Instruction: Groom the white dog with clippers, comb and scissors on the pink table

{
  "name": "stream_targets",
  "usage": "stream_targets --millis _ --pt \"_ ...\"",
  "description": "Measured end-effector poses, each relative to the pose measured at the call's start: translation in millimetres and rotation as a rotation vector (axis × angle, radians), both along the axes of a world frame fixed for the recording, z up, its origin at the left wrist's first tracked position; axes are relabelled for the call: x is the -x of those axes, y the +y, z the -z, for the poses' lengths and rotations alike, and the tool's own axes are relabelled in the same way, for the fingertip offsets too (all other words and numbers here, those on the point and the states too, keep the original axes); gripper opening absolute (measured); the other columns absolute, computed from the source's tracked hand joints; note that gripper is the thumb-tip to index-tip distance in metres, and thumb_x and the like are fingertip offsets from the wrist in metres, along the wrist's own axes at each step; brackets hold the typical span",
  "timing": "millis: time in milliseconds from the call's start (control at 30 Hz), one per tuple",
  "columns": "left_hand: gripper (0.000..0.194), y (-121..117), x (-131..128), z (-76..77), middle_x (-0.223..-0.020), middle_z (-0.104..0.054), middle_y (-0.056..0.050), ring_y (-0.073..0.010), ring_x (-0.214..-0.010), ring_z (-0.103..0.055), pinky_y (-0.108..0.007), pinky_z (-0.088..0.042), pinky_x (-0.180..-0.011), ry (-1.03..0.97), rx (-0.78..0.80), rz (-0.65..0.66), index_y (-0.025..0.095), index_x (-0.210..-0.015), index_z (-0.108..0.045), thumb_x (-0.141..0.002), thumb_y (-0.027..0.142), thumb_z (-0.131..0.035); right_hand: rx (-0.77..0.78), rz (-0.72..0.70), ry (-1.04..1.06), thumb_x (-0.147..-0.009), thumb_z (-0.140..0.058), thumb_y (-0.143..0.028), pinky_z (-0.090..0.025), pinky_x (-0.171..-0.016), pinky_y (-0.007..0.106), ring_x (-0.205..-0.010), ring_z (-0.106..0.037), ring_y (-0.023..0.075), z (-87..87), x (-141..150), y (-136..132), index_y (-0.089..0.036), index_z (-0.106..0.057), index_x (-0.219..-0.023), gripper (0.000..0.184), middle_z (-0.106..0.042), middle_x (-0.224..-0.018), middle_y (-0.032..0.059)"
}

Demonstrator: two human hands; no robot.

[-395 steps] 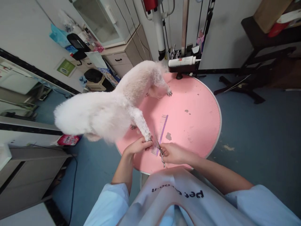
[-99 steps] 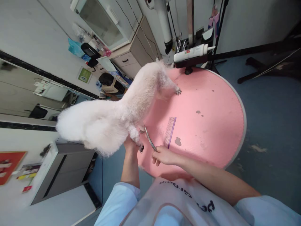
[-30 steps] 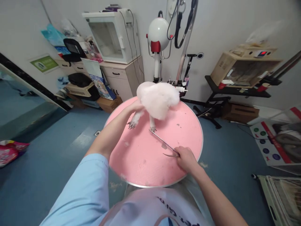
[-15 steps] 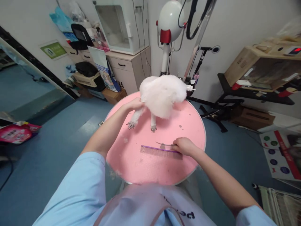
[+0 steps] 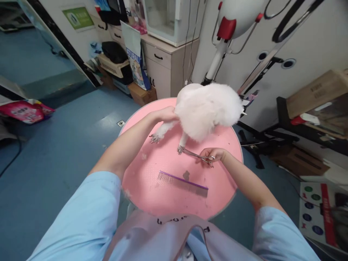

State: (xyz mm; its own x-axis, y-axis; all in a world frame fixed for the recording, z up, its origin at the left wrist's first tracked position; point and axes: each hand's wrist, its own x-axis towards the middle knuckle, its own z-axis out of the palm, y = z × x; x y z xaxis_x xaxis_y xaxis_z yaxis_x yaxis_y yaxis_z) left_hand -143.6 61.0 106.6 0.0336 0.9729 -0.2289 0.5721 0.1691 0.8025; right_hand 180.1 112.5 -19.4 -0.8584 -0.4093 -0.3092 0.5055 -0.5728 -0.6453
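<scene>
A fluffy white dog point(image 5: 209, 108) stands on the round pink table point(image 5: 146, 181), its head not clearly visible. My left hand point(image 5: 169, 114) is closed around the upper part of its left-hand leg point(image 5: 165, 129), with the fingertips hidden by fur. In my right hand point(image 5: 210, 156) is a pair of scissors point(image 5: 192, 153), gripped by the finger loops. Their blades point left, with the tips at the dog's other near paw point(image 5: 180, 149); whether they touch it I cannot tell. A purple-backed metal comb point(image 5: 183, 183) lies on the table nearer to me.
Behind the dog rises a white and red dryer point(image 5: 227, 27) on a stand. Cabinets point(image 5: 157, 59), a pet food bag point(image 5: 137, 61) and a pet carrier point(image 5: 114, 67) are at the back left. A black stand point(image 5: 282, 123) is at the right. Hair tufts lie on the table.
My right hand has lifted off the comb's end and brought the scissors up to the dog's paw. The left hand keeps its hold. The view has turned somewhat.
</scene>
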Motion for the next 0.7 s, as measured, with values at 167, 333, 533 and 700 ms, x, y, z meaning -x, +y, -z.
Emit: stream_targets --millis 167,333,533,700 --pt "0.022 0.6 5.0 2.6 -0.066 -0.06 -0.004 -0.0174 -0.065 -0.056 -0.023 -0.044 -0.058 0.018 0.018 0.04 0.012 -0.07 -0.065 -0.059 0.03 -0.058 0.115 0.014 0.032 -0.072 -0.07 -0.022 -0.057 -0.052 0.021 -0.06 -0.07 0.0156 22.8 1.7 16.3 0.0 -0.059 -0.121 0.054 -0.074 -0.087 0.0149" --pt "0.02 -0.5 6.8 7.1 -0.066 -0.059 -0.003 -0.0162 -0.063 -0.055 -0.023 -0.042 -0.057 -0.01 0.029 0.022 0.012 -0.068 -0.063 -0.057 0.028 -0.06 0.034 0.016 -0.002 -0.069 -0.075 -0.02 -0.056 -0.051 0.02 -0.06 -0.069 0.0142 18.8 6.2 16.2 -0.004 -0.061 -0.119 0.054 -0.075 -0.085 0.0121" --pt "0.019 -3.9 -6.5 0.8 -0.065 -0.059 -0.004 -0.0169 -0.066 -0.055 -0.023 -0.042 -0.057 -0.079 0.059 0.038 0.012 -0.07 -0.064 -0.056 0.024 -0.061 -0.136 -0.177 -0.008 -0.069 -0.079 -0.02 -0.055 -0.057 0.019 -0.063 -0.069 0.0133 -15.0 16.1 -28.3 -0.009 -0.062 -0.12 0.055 -0.074 -0.085 0.0102" --pt "0.018 -4.0 -26.7 -8.8 -0.071 -0.063 -0.006 -0.0195 -0.073 -0.06 -0.025 -0.046 -0.062 -0.284 0.019 0.026 0.011 -0.076 -0.066 -0.061 0.019 -0.057 -0.111 -0.106 0.115 -0.065 -0.084 -0.026 -0.055 -0.057 0.019 -0.062 -0.069 0.0142 -32.6 23.0 -54.4 -0.007 -0.064 -0.117 0.059 -0.074 -0.083 0.0107"
